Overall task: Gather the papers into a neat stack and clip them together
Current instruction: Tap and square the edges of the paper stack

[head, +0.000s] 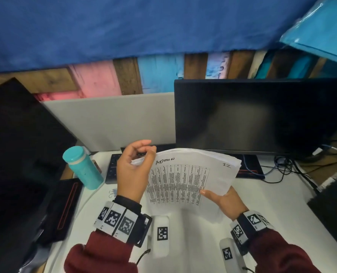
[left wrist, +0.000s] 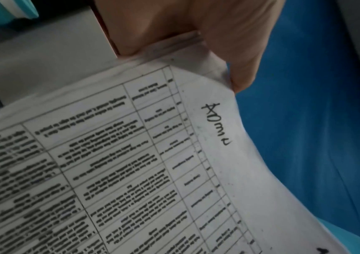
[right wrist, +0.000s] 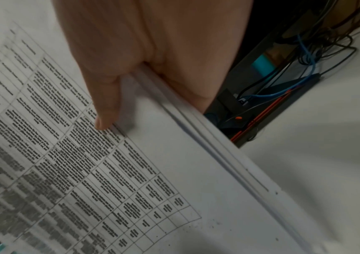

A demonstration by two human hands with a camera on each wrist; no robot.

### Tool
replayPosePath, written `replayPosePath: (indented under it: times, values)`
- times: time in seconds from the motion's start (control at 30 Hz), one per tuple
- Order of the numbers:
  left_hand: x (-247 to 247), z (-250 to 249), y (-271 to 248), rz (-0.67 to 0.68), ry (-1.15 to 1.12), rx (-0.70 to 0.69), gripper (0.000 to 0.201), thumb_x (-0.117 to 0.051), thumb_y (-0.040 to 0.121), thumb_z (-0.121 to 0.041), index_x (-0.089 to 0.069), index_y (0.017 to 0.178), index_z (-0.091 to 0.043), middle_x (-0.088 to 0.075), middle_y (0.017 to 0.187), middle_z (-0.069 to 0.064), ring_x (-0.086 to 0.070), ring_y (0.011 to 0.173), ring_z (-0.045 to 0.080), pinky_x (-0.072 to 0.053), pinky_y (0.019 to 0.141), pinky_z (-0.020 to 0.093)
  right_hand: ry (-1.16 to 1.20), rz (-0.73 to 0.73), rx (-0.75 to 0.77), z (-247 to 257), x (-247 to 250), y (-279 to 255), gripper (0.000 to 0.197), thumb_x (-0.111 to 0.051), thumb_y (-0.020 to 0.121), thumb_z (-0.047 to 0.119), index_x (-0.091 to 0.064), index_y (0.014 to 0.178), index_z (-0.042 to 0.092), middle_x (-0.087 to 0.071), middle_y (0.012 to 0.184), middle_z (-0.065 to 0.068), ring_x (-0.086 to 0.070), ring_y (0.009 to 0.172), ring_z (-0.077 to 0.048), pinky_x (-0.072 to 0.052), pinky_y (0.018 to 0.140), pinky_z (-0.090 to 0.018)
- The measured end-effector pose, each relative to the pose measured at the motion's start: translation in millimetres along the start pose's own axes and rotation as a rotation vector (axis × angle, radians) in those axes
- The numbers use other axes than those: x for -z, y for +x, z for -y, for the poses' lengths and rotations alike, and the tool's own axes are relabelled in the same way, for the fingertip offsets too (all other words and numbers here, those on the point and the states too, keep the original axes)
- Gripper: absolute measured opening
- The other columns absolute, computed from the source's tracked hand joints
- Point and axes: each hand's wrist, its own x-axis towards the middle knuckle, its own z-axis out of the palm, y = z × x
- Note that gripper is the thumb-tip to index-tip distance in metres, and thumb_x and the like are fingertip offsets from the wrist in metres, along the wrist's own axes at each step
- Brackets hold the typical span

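In the head view, the stack of papers (head: 185, 180) was held up above the white desk (head: 281, 196), between both hands. The left hand (head: 134, 172) gripped the upper left corner, its fingers curled over the far edge. The right hand (head: 225, 200) held the lower right side, the thumb lying flat on the printed table of the top sheet and the other fingers hidden under the stack. Only this view showed the surroundings: a teal bottle (head: 82, 167) with its lid on stood left of the hands, so what it contained could not be told. A dark monitor (head: 258, 115) stood behind the papers, and a black keyboard (head: 112, 170) lay partly behind the left hand. Small wire clips (head: 112, 193) lay on the desk just beside the left wrist.

In the left wrist view, the papers (left wrist: 131, 163) filled most of the picture, with handwriting near the top edge. The left hand (left wrist: 185, 34) pinched the corner, where several sheet edges showed between the thumb and the fingers.

In the right wrist view, the right hand (right wrist: 148, 51) clamped the papers (right wrist: 131, 171) with the thumb on top and the palm at the edge. This view showed the layered edges of the stack, not fully even. Cables (right wrist: 305, 56) lay on the desk behind.
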Motion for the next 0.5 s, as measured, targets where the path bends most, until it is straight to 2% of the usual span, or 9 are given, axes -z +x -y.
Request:
replayPosePath:
  times: [0.1,0.17,0.23,0.3,0.33,0.37,0.43,0.5]
  values:
    - [-2.7,-0.3,5.0,0.002,-0.004,-0.029,0.018,-0.067,0.08,-0.007,-0.065,0.097,-0.014,-0.063,0.075,-0.005,-0.061,0.076,-0.004,-0.045,0.075,0.009,-0.017,0.025,-0.011,-1.3,1.7,0.8,0.025,-0.074,0.081,0.012,-0.069,0.096,0.031,-0.074,0.101,0.007,-0.068,0.085,0.013,-0.05,0.075,-0.006]
    - [1.9,4.5,8.7,0.023,-0.008,-0.009,0.028,-0.071,0.078,-0.01,-0.062,0.104,-0.012,-0.063,0.08,-0.005,-0.061,0.075,-0.005,-0.046,0.072,0.008,-0.017,0.016,-0.015,-0.9,2.3,1.0,0.023,-0.072,0.082,0.012,-0.068,0.094,0.031,-0.072,0.098,0.009,-0.066,0.084,0.013,-0.049,0.07,-0.002]
    - [9.6,12.3,8.5,0.169,-0.023,0.091,0.051,-0.077,0.069,-0.009,-0.056,0.115,-0.017,-0.066,0.095,-0.004,-0.066,0.082,-0.001,-0.052,0.069,0.013,0.007,-0.002,-0.001,0.6,2.8,-0.1,0.024,-0.071,0.083,0.011,-0.066,0.091,0.033,-0.07,0.095,0.013,-0.063,0.089,0.011,-0.048,0.069,-0.002]
    - [17.1,27.8,0.6,0.369,0.122,0.243,0.069,-0.084,0.062,-0.01,-0.052,0.122,-0.02,-0.066,0.103,-0.007,-0.067,0.088,-0.001,-0.055,0.067,0.015,0.039,-0.036,0.002,0.8,4.4,-1.3,0.025,-0.071,0.083,0.012,-0.066,0.092,0.034,-0.069,0.096,0.017,-0.061,0.091,0.01,-0.047,0.075,-0.006]
    - [20.7,35.8,-6.3,0.446,0.26,0.298,0.067,-0.084,0.061,-0.018,-0.053,0.121,-0.022,-0.066,0.103,-0.011,-0.066,0.087,-0.003,-0.055,0.069,0.016,0.055,-0.053,0.004,-0.6,5.9,-1.1,0.024,-0.072,0.082,0.013,-0.067,0.094,0.034,-0.07,0.099,0.016,-0.062,0.094,0.007,-0.047,0.081,-0.012]
    - [24.7,43.7,-13.2,0.482,0.397,0.332,0.061,-0.081,0.062,-0.03,-0.056,0.118,-0.025,-0.065,0.1,-0.015,-0.064,0.086,-0.005,-0.056,0.076,0.02,0.073,-0.072,0.001,-2.4,7.2,-0.4,0.024,-0.074,0.081,0.015,-0.068,0.098,0.032,-0.071,0.102,0.014,-0.063,0.098,0.003,-0.048,0.088,-0.019]
    - [34.2,57.7,-24.1,0.488,0.505,0.372,0.05,-0.073,0.066,-0.046,-0.062,0.111,-0.027,-0.067,0.101,-0.016,-0.062,0.091,-0.006,-0.052,0.093,0.035,0.115,-0.094,-0.03,-4.4,6.6,-2.0,0.025,-0.076,0.079,0.018,-0.069,0.102,0.025,-0.073,0.109,0.002,-0.066,0.101,-0.008,-0.049,0.094,-0.029]
    - [42.1,61.2,-30.0,0.497,0.495,0.363,0.035,-0.068,0.074,-0.045,-0.067,0.105,-0.028,-0.071,0.101,-0.013,-0.065,0.093,-0.004,-0.05,0.097,0.04,0.162,-0.098,-0.08,-7.6,5.8,-5.0,0.028,-0.077,0.077,0.019,-0.068,0.103,0.021,-0.073,0.107,-0.001,-0.069,0.095,-0.007,-0.053,0.09,-0.027]
